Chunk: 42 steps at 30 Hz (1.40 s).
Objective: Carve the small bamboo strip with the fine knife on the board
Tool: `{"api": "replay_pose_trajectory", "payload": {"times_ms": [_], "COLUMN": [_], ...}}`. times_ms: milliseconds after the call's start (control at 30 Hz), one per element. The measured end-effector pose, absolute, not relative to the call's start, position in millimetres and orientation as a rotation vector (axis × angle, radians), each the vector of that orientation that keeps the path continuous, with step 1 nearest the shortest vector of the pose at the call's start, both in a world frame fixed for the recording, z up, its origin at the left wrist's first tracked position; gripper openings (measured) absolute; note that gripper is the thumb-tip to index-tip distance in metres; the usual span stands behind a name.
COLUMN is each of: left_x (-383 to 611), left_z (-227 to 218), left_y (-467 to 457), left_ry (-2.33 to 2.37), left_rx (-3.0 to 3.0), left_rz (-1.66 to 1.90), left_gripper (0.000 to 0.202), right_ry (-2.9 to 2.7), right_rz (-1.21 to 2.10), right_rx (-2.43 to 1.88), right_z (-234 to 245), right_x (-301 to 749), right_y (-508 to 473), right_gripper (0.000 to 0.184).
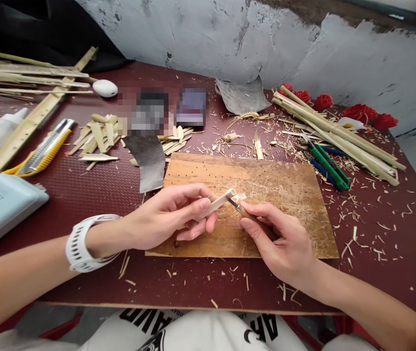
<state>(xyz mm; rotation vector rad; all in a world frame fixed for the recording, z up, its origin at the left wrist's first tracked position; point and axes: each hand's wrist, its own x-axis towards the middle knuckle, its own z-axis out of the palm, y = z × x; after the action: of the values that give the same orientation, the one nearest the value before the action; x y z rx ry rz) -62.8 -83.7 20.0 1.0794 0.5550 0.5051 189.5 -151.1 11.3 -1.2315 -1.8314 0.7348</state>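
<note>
My left hand (179,212), with a white watch strap on its wrist, pinches a short pale strip of bamboo (213,205) between thumb and fingers. The strip tilts up toward the right. My right hand (279,239) is closed around the wooden handle of a small carving knife (246,213). Its metal tip touches the strip near the upper end, where a notch seems to be cut. Both hands are above a worn wooden board (193,170) with small holes and scratches. My right fingers hide part of the handle.
Bamboo strips (335,131), a green utility knife (330,165) and red flowers (361,113) lie at the right. Leftward are a yellow cutter (45,148), a light blue case (7,209), bamboo pieces (100,134) and a drilled bamboo slat (36,122). Shavings litter the dark red table (383,273).
</note>
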Motion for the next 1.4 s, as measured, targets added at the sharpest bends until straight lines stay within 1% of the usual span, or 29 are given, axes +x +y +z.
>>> {"api": "replay_pose_trajectory", "payload": {"times_ms": [300, 467, 700, 800, 867, 933, 1000, 1167, 1267, 1400], "left_x": [-63, -63, -61, -60, -59, -59, -59, -60, -59, -59], "left_z": [16, 17, 11, 12, 14, 16, 16, 16, 17, 17], "left_y": [-86, -92, -89, -88, -88, -88, -88, -88, -89, -94], "left_ry": [0.592, 0.674, 0.629, 0.609, 0.612, 0.612, 0.615, 0.624, 0.649, 0.721], "left_rx": [1.069, 1.104, 1.001, 0.982, 0.978, 0.974, 0.971, 0.986, 1.051, 1.224], "left_rz": [0.574, 0.576, 0.639, 0.612, 0.597, 0.587, 0.583, 0.586, 0.573, 0.552], "left_gripper": [0.026, 0.028, 0.026, 0.027, 0.030, 0.032, 0.033, 0.035, 0.033, 0.029], "right_ry": [-1.794, -1.756, -1.652, -1.641, -1.616, -1.584, -1.569, -1.599, -1.611, -1.677], "right_rz": [0.820, 0.925, 0.937, 0.912, 0.952, 1.014, 1.057, 1.100, 1.091, 1.054], "right_rx": [-1.269, -1.343, -1.354, -1.384, -1.389, -1.335, -1.260, -1.252, -1.288, -1.309], "right_z": [9, 8, 9, 8, 7, 6, 6, 8, 10, 11], "right_x": [189, 190, 188, 189, 190, 191, 191, 191, 191, 192], "right_y": [-151, -150, -150, -151, -152, -152, -152, -150, -150, -150], "right_gripper": [0.020, 0.019, 0.019, 0.023, 0.030, 0.038, 0.042, 0.035, 0.031, 0.034]}}
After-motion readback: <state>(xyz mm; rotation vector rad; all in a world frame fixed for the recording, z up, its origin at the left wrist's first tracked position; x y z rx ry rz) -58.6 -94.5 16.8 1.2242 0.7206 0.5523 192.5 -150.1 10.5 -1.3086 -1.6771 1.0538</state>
